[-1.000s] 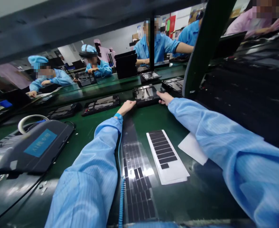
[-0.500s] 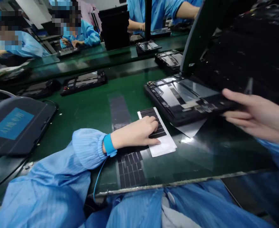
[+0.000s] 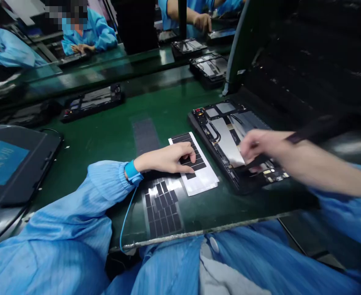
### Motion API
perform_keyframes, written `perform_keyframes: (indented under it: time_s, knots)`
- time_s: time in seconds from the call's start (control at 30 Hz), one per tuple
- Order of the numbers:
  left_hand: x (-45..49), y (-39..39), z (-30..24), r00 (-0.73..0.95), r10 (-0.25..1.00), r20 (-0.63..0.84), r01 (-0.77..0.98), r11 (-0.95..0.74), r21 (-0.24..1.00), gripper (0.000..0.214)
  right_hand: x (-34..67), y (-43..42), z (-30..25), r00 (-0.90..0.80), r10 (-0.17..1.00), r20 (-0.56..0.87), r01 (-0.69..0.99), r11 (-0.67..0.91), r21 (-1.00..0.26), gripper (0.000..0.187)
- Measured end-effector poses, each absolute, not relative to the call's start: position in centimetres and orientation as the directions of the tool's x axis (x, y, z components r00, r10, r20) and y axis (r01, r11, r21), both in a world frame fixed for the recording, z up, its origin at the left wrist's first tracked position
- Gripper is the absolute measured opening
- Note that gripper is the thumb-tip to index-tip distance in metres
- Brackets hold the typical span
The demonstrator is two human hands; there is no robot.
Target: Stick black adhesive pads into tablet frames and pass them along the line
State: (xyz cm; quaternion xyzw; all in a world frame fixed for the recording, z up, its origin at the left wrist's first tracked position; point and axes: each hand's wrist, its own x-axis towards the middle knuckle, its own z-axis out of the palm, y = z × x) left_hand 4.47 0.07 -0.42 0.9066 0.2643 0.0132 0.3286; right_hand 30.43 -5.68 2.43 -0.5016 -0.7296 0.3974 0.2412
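Note:
My left hand (image 3: 177, 159) rests on a white sheet (image 3: 201, 184) with rows of black adhesive strips (image 3: 185, 139). Its fingers are bent and the thumb lies apart from them, with nothing visible between. To the right, an opened tablet-like device (image 3: 226, 141) lies on the green bench, its metal plates, cables and circuit boards exposed. Over its near part is my right hand (image 3: 257, 147), blurred, with fingers curled together. Something dark and thin shows under those fingertips, too smeared to name. A blue wrist strap (image 3: 133, 171) with a cord circles my left wrist.
Another sheet of black pieces (image 3: 163, 215) lies near the bench's front edge. A dark device with a blue label (image 3: 5, 162) stands left. More opened devices (image 3: 93, 102) sit farther back. A dark upright panel (image 3: 238, 49) rises behind the right. Co-workers in blue (image 3: 90, 30) sit opposite.
My right hand has let go of the device's right edge and moved left over its inside. The device, earlier tilted up, now lies on the bench. My left thumb and fingers have drawn nearer each other.

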Motion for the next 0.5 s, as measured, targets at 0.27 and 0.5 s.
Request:
perform_keyframes:
  time_s: [0.27,0.5]
  knots:
    - [4.7,0.0,-0.4,0.855,0.491,-0.167,0.482,-0.634,0.605,0.022,24.5,-4.7,0.6,-0.686,0.699,0.201,0.369,0.572,-0.732,0.010]
    - [4.7,0.1,-0.6,0.862,0.488,-0.136,0.461,-0.644,0.611,0.021,25.1,-5.2,0.4,-0.651,0.709,0.270,0.383,0.615,-0.689,0.010]
